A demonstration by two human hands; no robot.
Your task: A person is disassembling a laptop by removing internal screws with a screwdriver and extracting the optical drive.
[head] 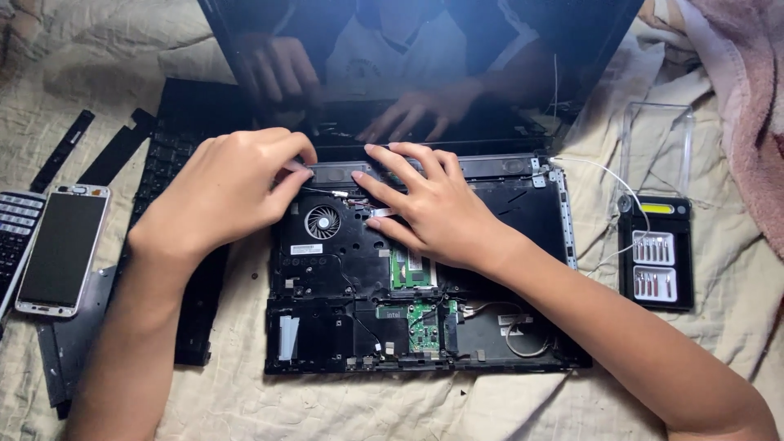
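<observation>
An opened black laptop base (327, 327) lies on a beige cloth, its inside bare: a round fan (322, 221), green circuit boards (412, 269) and thin cables. The dark screen (408, 65) stands up behind it. My left hand (224, 188) rests on the base's upper left, fingers pinched on a small light strip near the hinge bar. My right hand (429, 204) lies flat over the middle, fingertips spread on the board beside the fan, one touching a small pale ribbon end.
A removed black keyboard (175, 163) lies left of the base. Further left are a smartphone (61, 249), a calculator edge (15, 233) and black plastic strips (61, 151). At right sit a black screwdriver bit case (656, 253) with clear lid, a white cable (604, 175) and a pink cloth (747, 106).
</observation>
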